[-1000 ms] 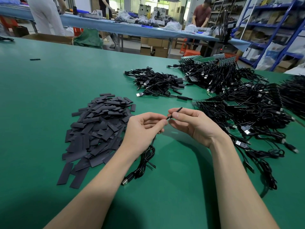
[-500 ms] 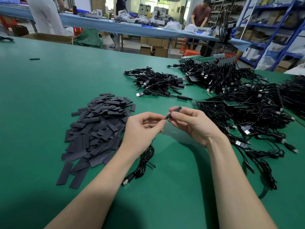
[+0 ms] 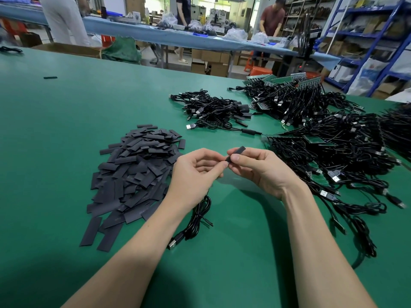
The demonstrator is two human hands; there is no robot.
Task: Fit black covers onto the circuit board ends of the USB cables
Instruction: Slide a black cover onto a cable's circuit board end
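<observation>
Over open green tabletop (image 3: pixel 66 130) between two heaps, both my hands' fingers (image 3: pixel 239 160) pinched one cover (image 3: pixel 236 153), cable (image 3: pixel 198 221) dangling below.

Green counter (image 3: pixel 66 134): cover pile (image 3: pixel 135 170) centre-left; cable bundle (image 3: pixel 213 112) behind it, cable heap (image 3: pixel 333 152) to its right, one coiled cable (image 3: pixel 195 221) just beside it.

A single head-worn wide-angle camera looks forward and down across a green table (image 3: pixel 66 134), close above both forearms, facing distant workbenches and shelving (image 3: pixel 375 41).
</observation>
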